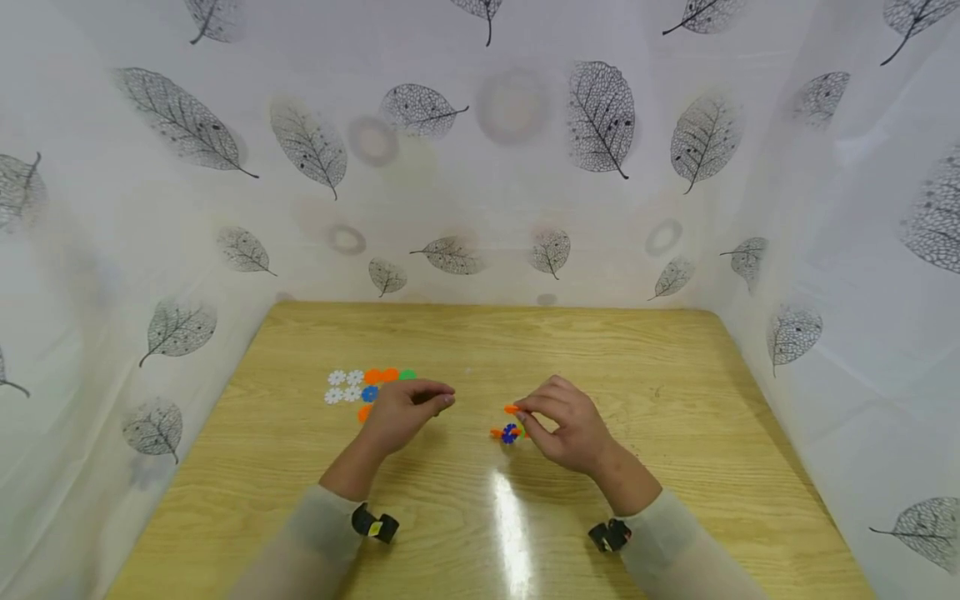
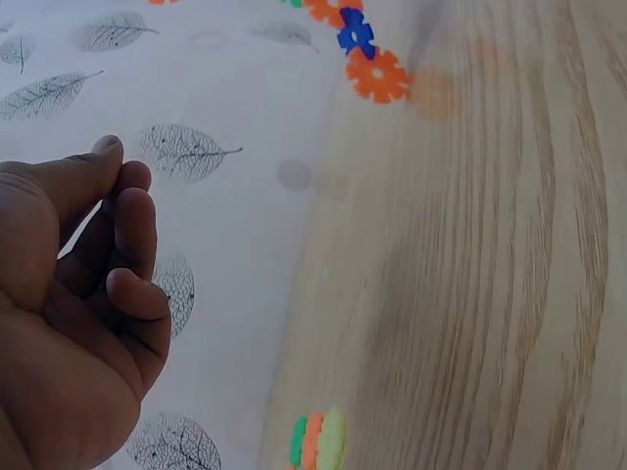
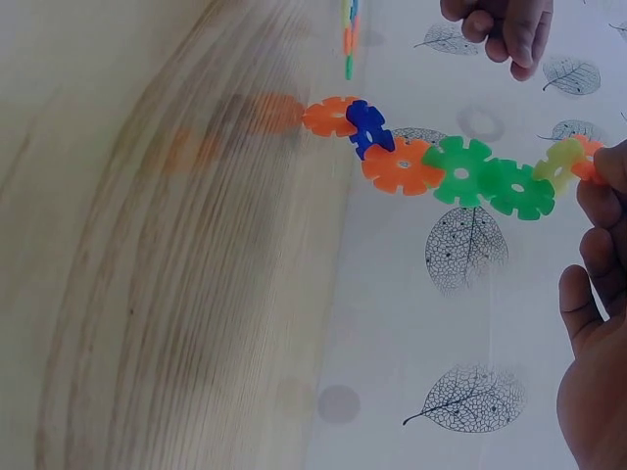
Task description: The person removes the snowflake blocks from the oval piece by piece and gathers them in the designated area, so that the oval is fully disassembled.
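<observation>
In the right wrist view, a chain of notched plastic snowflake discs, in orange, blue, green and yellow, hangs above the tabletop from my right hand [image 1: 570,423]. Thumb and fingers pinch the orange disc [image 3: 587,155] at its upper end, next to a yellow disc [image 3: 556,166]. Two green discs [image 3: 460,172] come in the middle, then an orange disc [image 3: 400,166], a blue disc [image 3: 368,127] and a last orange disc [image 3: 330,116] near the wood. Off to the left, my left hand [image 1: 405,412] hovers with loosely bent fingers, and nothing shows between them.
Loose discs lie flat at the left of the wooden table [image 1: 600,350]: white discs [image 1: 345,387], orange discs [image 1: 381,376], a blue disc [image 1: 370,395] and a green disc [image 1: 407,375]. My left hand covers part of that group. A leaf-printed curtain [image 1: 480,192] surrounds the table's back and sides.
</observation>
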The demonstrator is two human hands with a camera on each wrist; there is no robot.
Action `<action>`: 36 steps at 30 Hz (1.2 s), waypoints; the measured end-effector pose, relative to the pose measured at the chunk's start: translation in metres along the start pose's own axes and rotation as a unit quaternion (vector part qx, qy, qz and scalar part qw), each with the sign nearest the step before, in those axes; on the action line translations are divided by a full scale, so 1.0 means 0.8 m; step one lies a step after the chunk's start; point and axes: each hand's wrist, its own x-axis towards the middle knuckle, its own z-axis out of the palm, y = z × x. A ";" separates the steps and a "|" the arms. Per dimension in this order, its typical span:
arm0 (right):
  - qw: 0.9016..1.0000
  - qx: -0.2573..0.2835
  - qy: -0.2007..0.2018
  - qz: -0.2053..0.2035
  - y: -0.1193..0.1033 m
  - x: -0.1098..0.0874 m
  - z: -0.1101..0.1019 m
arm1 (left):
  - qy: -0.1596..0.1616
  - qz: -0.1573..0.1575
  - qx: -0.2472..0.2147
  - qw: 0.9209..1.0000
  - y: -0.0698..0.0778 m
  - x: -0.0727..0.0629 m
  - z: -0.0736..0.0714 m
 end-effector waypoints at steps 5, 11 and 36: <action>1.000 -0.005 -0.012 0.010 0.000 0.000 0.000 | -0.015 0.024 -0.026 0.999 0.009 0.004 0.013; 1.000 -0.007 -0.016 0.009 0.000 0.000 0.002 | -0.032 0.049 -0.012 0.998 0.021 0.005 0.026; 1.000 0.003 -0.019 0.006 -0.001 0.003 0.008 | -0.068 0.102 0.019 0.992 0.031 0.007 0.053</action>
